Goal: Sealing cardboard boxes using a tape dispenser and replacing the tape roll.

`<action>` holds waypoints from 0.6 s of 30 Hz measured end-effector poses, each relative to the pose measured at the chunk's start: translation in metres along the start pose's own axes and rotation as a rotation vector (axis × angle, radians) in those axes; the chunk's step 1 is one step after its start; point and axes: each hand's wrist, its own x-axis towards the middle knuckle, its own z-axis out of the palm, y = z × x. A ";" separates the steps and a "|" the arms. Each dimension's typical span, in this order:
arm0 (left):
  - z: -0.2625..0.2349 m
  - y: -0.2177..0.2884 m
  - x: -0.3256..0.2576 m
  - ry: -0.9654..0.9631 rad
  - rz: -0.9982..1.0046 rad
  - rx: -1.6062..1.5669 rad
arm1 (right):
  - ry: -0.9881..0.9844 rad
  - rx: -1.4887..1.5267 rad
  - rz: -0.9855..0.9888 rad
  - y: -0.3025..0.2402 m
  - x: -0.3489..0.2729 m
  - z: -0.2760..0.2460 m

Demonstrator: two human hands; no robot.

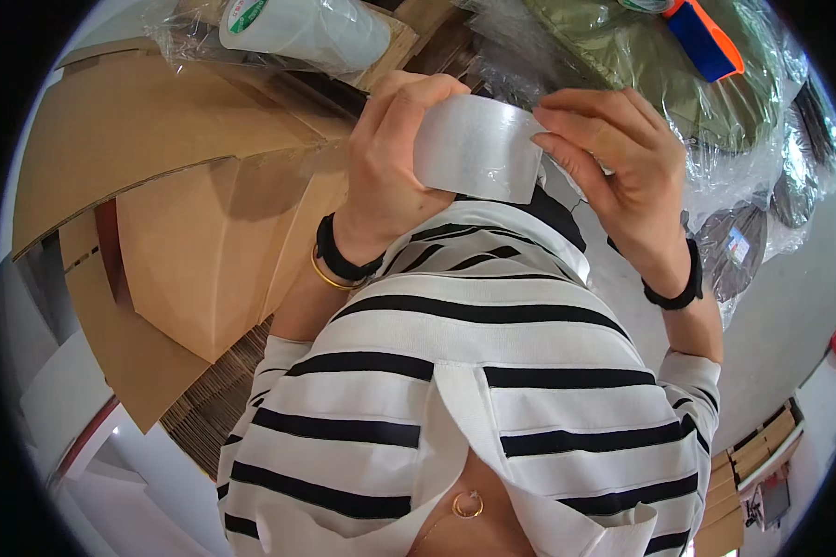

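Observation:
In front of my chest, my left hand (pixel 387 153) is wrapped round a wide roll of clear packing tape (pixel 478 148), fingers over its top and thumb low on its side. At the roll's right edge, my right hand (pixel 622 153) pinches with thumb and fingertips, apparently on the edge of the tape; exactly what lies between the fingertips is too small to make out. Both wrists wear black bands. Part of the roll's left side is hidden by my left hand.
An opened cardboard box (pixel 186 232) spreads out at the left, above stacked flat cardboard (pixel 218 399). More tape rolls in plastic wrap (pixel 316 37) lie at the far side. Olive items in clear plastic (pixel 613 46) are at far right, with a blue and orange tape dispenser (pixel 701 42) on top.

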 end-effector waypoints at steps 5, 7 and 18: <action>-0.001 0.002 0.000 0.000 0.024 0.042 | 0.059 0.162 0.103 -0.002 -0.003 0.005; 0.001 0.006 -0.004 -0.010 0.034 0.065 | -0.011 0.282 0.232 -0.004 -0.003 0.005; -0.002 0.008 -0.032 -0.211 -0.088 -0.056 | -0.239 0.483 0.067 -0.004 -0.027 0.018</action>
